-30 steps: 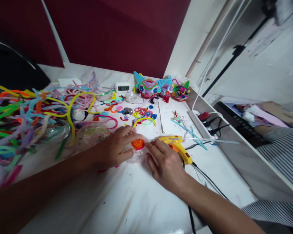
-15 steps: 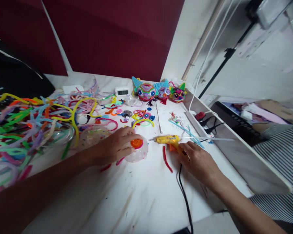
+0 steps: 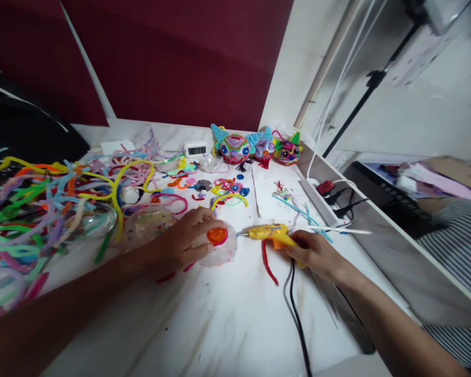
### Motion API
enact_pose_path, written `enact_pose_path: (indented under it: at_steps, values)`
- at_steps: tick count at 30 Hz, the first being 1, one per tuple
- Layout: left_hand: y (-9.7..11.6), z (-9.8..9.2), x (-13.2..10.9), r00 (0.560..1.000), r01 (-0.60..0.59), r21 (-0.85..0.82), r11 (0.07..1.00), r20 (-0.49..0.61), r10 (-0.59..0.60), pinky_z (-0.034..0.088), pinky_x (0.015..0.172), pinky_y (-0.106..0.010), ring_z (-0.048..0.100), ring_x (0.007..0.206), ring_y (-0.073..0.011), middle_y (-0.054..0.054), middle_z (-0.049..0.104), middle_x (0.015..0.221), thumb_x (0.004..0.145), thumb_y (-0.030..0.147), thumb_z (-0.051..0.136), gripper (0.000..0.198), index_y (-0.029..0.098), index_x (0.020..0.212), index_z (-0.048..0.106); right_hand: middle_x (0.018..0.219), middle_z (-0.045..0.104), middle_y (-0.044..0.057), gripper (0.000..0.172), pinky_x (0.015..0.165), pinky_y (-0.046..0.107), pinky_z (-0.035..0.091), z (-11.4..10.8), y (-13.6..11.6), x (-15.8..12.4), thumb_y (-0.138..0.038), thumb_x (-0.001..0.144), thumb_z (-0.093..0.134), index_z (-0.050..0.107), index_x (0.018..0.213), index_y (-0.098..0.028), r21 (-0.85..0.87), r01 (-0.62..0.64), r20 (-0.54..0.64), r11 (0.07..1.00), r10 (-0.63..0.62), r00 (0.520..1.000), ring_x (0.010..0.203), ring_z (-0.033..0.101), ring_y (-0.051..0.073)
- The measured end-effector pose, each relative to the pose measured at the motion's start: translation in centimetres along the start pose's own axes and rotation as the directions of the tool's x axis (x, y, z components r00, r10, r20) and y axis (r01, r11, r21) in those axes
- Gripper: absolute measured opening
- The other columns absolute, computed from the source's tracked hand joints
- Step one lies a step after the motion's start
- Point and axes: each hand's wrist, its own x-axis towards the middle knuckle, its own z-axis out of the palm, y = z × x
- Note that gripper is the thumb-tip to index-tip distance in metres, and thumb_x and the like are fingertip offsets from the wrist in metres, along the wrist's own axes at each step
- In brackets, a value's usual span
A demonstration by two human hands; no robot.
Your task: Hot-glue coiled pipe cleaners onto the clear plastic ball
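My left hand [image 3: 186, 235] is closed on a clear plastic ball [image 3: 224, 252], holding it against the white table. On the ball sits an orange pipe-cleaner coil [image 3: 217, 236] with a pink edge, beside my fingertips. My right hand [image 3: 314, 254] grips the handle of a yellow hot glue gun [image 3: 267, 231] with an orange trigger. The gun's metal nozzle points left, close to the ball's right side; whether it touches I cannot tell. A clear glue stick [image 3: 337, 229] juts from the gun's back. Below the gun lies a short red pipe cleaner [image 3: 269, 264].
Tangled pipe cleaners [image 3: 58, 209] cover the table's left side. Decorated animal heads [image 3: 235, 148] line the back beside a small digital clock [image 3: 196, 149]. A power strip [image 3: 325, 201] runs along the right edge board. The gun's black cord [image 3: 298, 314] trails toward the front.
The orange coil and ball have shifted slightly left and down in view. The glue gun has moved a little left and down, with my right hand still on its handle.
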Motion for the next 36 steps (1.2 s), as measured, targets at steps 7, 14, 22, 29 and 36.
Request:
enact_pose_path:
  at_steps: [7,14,22,29,36]
  values:
    - [0.8,-0.3,-0.2,1.000,0.017,0.003,1.000,0.017,-0.017,0.038,0.113,-0.039,0.049,0.127,-0.0249,-0.004,0.046,0.138,0.102,0.018,0.042,0.043,0.030,0.142,0.050,0.067,0.057,-0.002,0.049,0.053,0.025,0.036,-0.6,-1.3,-0.2,-0.062,0.069,0.079,0.063,0.085,-0.018,0.443,0.002,-0.037,0.896,0.016,0.999,0.057,0.047,0.012]
    - [1.0,-0.3,-0.4,0.999,0.046,0.006,0.999,0.025,-0.046,0.038,0.114,-0.043,0.048,0.130,-0.0274,-0.007,0.047,0.142,0.104,0.025,0.043,0.043,0.030,0.145,0.050,0.062,0.055,-0.004,0.058,0.049,0.023,0.032,-0.5,-3.2,0.8,-0.068,0.060,0.086,0.061,0.078,-0.019,0.554,-0.027,0.004,0.832,0.030,1.000,0.052,0.043,0.010]
    - [1.4,-0.4,-0.4,0.994,0.102,-0.028,0.994,0.036,-0.101,0.039,0.115,-0.043,0.047,0.133,-0.0276,-0.009,0.048,0.143,0.101,0.024,0.046,0.046,0.027,0.146,0.039,0.065,0.057,-0.004,0.051,0.047,0.022,0.030,0.1,-3.3,1.8,-0.050,0.056,0.092,0.059,0.079,-0.020,0.624,-0.042,-0.024,0.780,0.073,0.997,0.052,0.041,0.009]
    - [1.2,0.1,-0.8,0.978,0.209,-0.090,0.974,0.010,-0.209,0.041,0.113,-0.046,0.048,0.131,-0.0295,-0.009,0.047,0.145,0.095,0.023,0.052,0.050,0.026,0.142,0.036,0.070,0.057,-0.004,0.040,0.047,0.023,0.031,0.7,-2.2,1.7,-0.050,0.073,0.084,0.059,0.085,-0.021,0.559,0.003,0.002,0.829,-0.005,1.000,0.053,0.041,0.009]
    - [0.5,-0.1,-0.8,0.990,0.137,-0.085,0.987,-0.035,-0.140,0.047,0.111,-0.042,0.056,0.128,-0.0289,-0.006,0.056,0.140,0.094,0.030,0.060,0.047,0.029,0.139,0.046,0.072,0.056,-0.005,0.037,0.046,0.021,0.038,1.0,-3.0,1.0,-0.034,0.071,0.083,0.057,0.095,-0.023,0.612,0.033,0.035,0.790,-0.069,0.997,0.055,0.047,0.010]
